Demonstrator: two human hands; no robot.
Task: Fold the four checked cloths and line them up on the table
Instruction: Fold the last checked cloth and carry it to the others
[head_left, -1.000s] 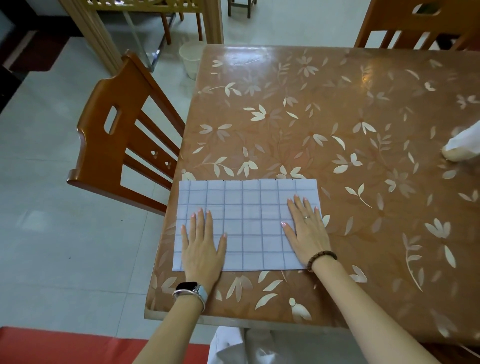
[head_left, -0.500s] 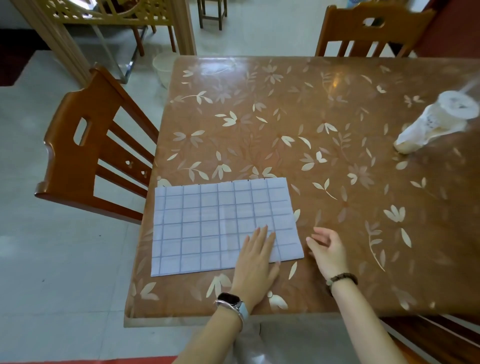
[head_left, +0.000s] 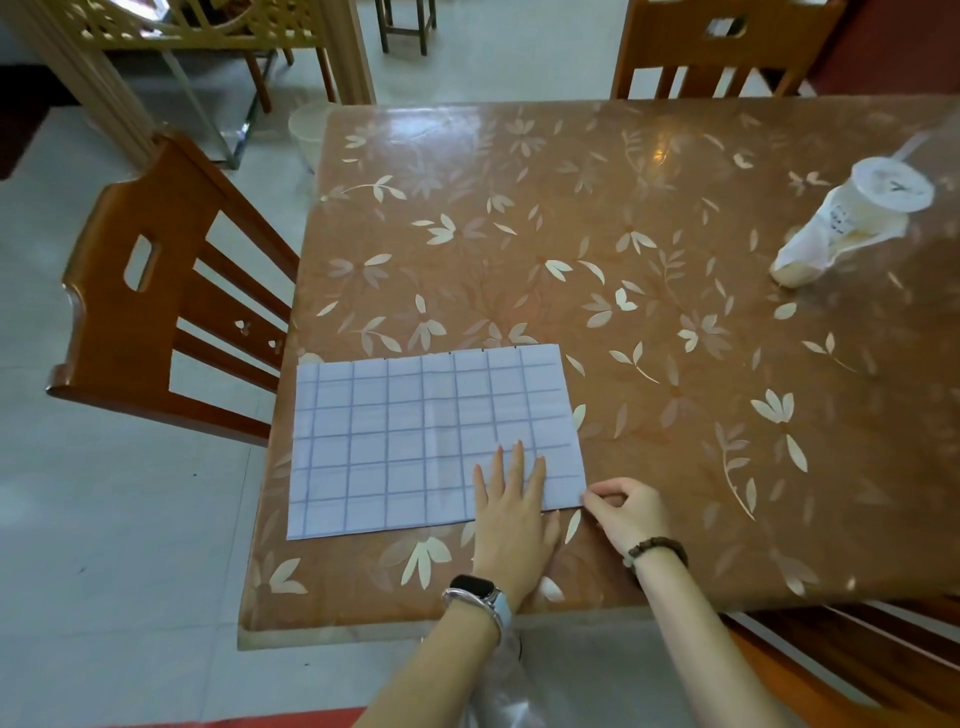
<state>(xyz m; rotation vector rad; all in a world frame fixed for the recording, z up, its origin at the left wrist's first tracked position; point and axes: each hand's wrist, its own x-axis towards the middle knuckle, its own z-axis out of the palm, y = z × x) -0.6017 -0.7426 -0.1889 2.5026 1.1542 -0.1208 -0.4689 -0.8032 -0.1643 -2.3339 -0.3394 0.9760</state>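
One pale blue checked cloth (head_left: 415, 436) lies flat as a rectangle near the front left corner of the brown leaf-patterned table (head_left: 597, 270). My left hand (head_left: 514, 504) lies palm down with straight fingers on the cloth's near right part. Just right of it, my right hand (head_left: 626, 506) has curled fingers that pinch the cloth's near right corner. No other checked cloth is in view.
A plastic cup wrapped in a white bag (head_left: 852, 223) stands at the table's right side. A wooden chair (head_left: 156, 306) is at the left edge, another chair (head_left: 717, 47) at the far side. A waste bin (head_left: 306, 130) sits on the floor beyond the far left corner.
Both hands left their spread position on the cloth. My left hand slid to the near right part, and my right hand moved off the cloth, then took hold of its near right corner.
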